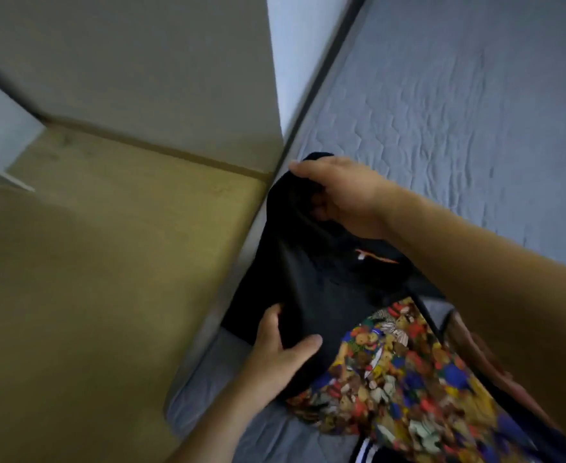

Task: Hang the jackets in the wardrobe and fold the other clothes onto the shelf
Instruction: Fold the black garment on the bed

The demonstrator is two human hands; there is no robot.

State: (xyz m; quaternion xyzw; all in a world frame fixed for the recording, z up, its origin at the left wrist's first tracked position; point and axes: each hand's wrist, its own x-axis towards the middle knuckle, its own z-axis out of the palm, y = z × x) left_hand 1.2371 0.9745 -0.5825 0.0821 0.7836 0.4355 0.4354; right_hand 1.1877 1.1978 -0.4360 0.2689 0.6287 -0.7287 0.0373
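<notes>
Holding a black top (311, 272) over the edge of the bed (475, 95), the person grips it with both hands. The right hand (345, 198) has its fingers curled round the top part of the cloth. The left hand (281, 349) pinches the lower part. A bright shirt with many colours (402, 372) lies on the grey bed cover just beside the black top. A yellow-brown floor (91, 279) and a pale wall (141, 61) are to the left.

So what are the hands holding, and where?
Both hold the black garment: right hand grips its top edge, left hand pinches its lower edge.
</notes>
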